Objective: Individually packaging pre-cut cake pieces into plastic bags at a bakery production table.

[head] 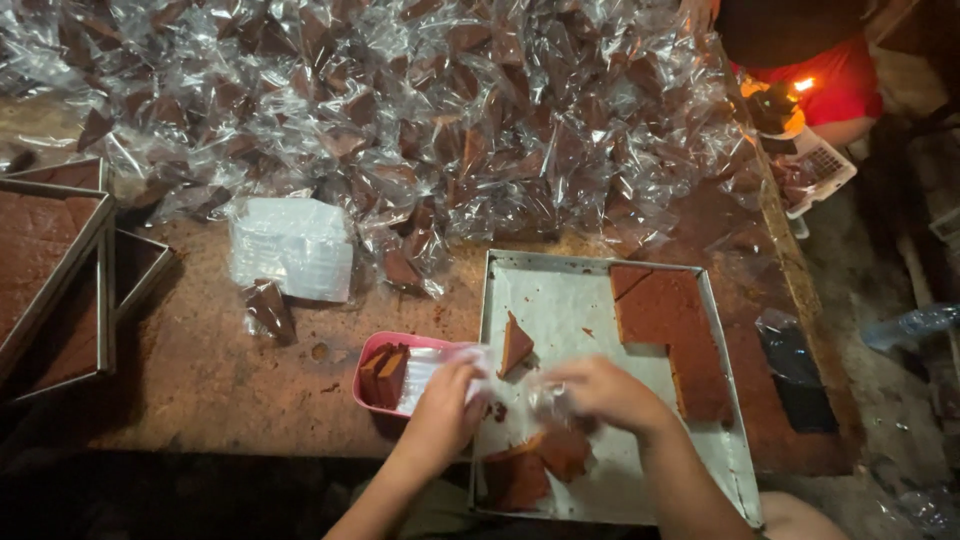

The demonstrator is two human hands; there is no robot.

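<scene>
Both forearms come up from the bottom edge and meet over the near left part of the tray (560,300). The left hand (447,400) is palm down, wrist slightly bent, its fingers curled together on a clear wrapper (470,358) at the tray's left rim, just beside the pink tub (372,350). The right hand (600,388) lies knuckles up, turned toward the left hand, its fingers closed on the other end of the crinkled film; how tightly they pinch cannot be told, since the fingertips are hidden under the hand. The two hands are near each other, not touching.

A triangular brown slice (515,345) stands on the tray lining just above the hands, apart from them. More cut pieces (540,465) lie at the tray's near edge, below the hands and between the forearms. An uncut slab (672,335) of the same brown cake fills the tray's right side. The pink tub holds two slices upright and sits on the bench (220,380), touching the tray's left rim.

Farther back, a stack of clear bags (292,247) lies on the bench, with one wrapped piece (268,310) just in front of it. Behind, a big heap (400,110) of wrapped slices covers the far bench. At left stand more trays (50,260) of cake. At top right another person in a red shirt (830,80) is at work by a small flame (803,85).
</scene>
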